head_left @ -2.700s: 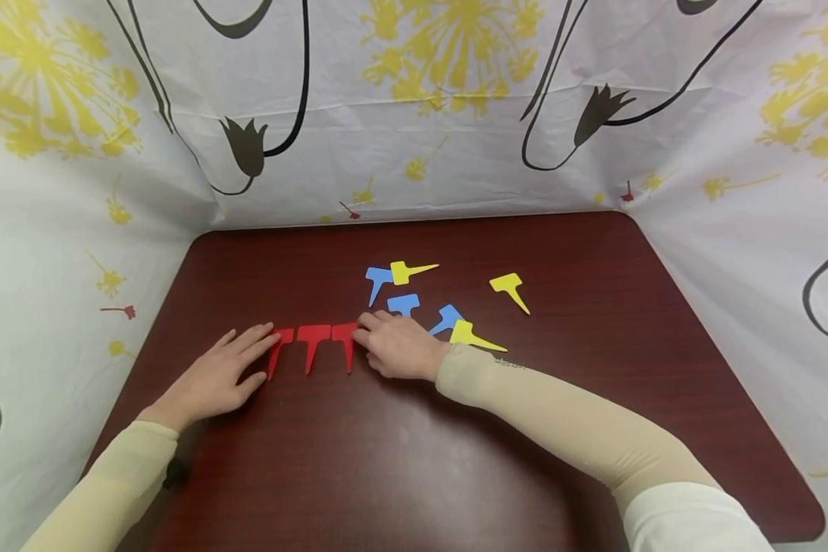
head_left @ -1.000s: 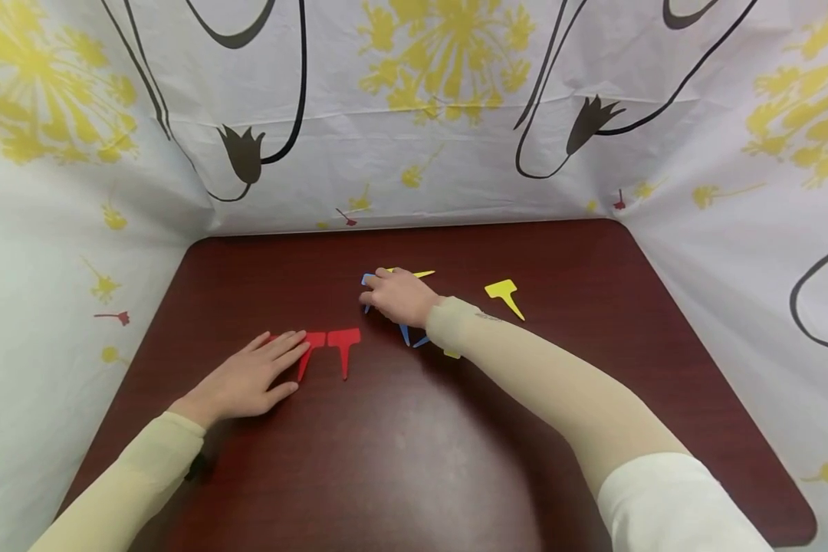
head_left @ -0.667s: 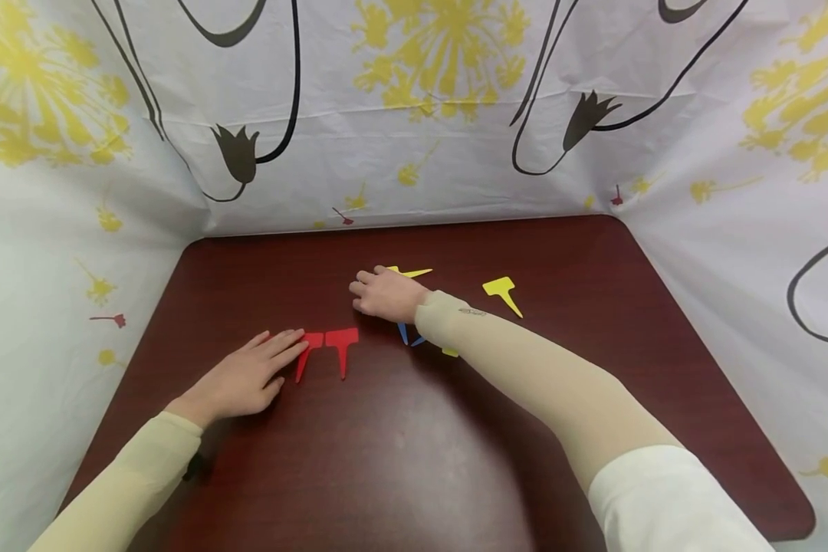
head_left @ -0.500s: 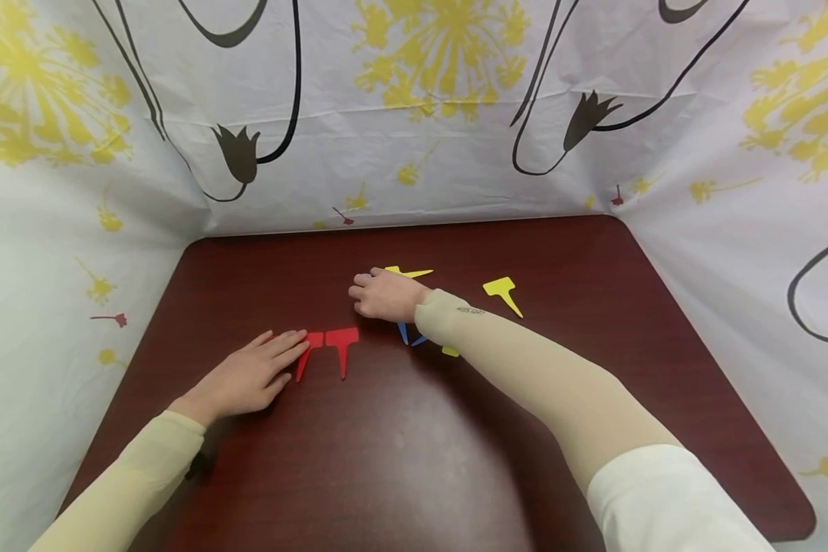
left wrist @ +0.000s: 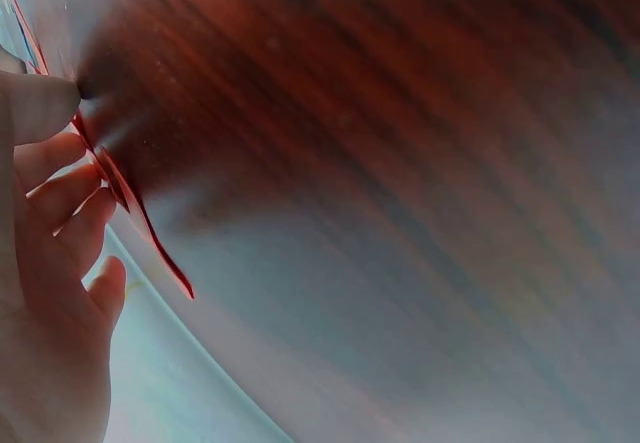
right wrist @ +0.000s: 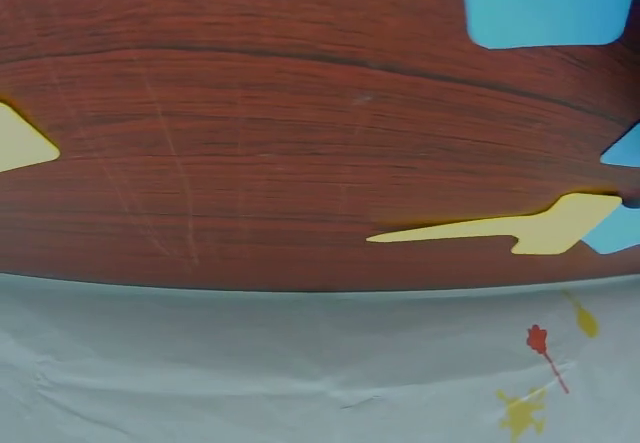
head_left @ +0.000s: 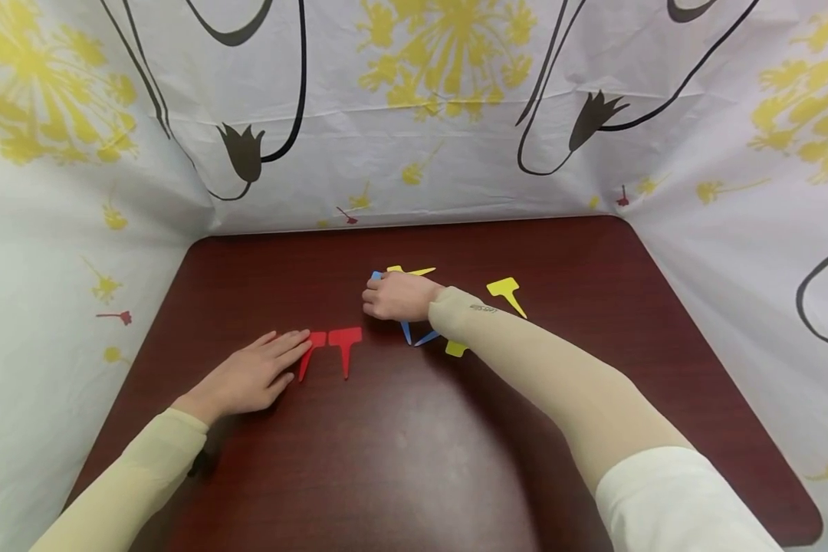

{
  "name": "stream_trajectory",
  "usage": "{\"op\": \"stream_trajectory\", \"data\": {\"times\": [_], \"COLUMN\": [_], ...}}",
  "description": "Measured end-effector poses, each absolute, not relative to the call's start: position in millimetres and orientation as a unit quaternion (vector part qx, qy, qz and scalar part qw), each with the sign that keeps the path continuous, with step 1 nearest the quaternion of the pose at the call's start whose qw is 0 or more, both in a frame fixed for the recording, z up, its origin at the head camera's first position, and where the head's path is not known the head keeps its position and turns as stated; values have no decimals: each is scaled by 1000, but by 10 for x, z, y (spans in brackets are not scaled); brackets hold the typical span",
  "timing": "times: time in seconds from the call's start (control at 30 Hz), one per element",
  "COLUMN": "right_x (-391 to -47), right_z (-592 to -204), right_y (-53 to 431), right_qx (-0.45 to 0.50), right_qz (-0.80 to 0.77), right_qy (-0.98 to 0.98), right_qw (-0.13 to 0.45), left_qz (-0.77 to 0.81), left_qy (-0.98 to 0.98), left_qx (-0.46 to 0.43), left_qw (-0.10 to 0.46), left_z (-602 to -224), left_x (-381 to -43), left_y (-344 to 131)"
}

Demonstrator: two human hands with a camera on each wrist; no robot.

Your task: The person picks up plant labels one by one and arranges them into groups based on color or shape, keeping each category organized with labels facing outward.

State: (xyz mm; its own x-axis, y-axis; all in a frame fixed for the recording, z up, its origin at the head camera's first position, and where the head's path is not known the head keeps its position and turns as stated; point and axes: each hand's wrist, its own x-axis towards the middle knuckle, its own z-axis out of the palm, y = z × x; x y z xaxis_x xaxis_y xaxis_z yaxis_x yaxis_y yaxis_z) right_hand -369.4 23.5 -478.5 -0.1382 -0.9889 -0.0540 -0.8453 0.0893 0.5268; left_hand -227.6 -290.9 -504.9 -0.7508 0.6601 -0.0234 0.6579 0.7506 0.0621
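A broad stretch of table point(head_left: 386, 452) is lying free between both sleeves point(head_left: 141, 464), leaving a way up to the red tags point(head_left: 346, 337). The right hand point(head_left: 402, 296) and its sleeve are blocking passage to the blue tags point(head_left: 405, 333) from the right, while the left hand point(head_left: 244, 377) is covering the red tags' left side and the cloth point(head_left: 359, 146) is walling off the far edge.

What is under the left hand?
The left hand partly covers a red T-shaped plant label, whose pointed stem shows. Anything farther beneath is hidden in the head view.
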Motion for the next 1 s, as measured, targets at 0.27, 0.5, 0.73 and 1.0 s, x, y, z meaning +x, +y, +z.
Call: {"op": "stream_trajectory", "data": {"times": [0.27,0.5,0.73,1.0], "right_x": [-3679,-3648,-3579,-3372], "right_z": [-4777,-4741,-4648,-4595], "right_y": [312,326,334,418], "right_qx": [666,671,663,698], "right_qz": [-184,-148,-38,-103], "right_qy": [-696,-694,-705,-660], "right_qw": [196,215,248,257], "left_qz": [7,2,6,20], "left_qy": [937,938,939,940], "left_qx": [348,345,340,334], "left_qw": [35,38,47,57], "left_z": [-5046,-5036,-5025,-4998], "left_x": [-2277,-2265,-2283,-2297], "left_y": [-2903,-2898,-2882,-2873]}}
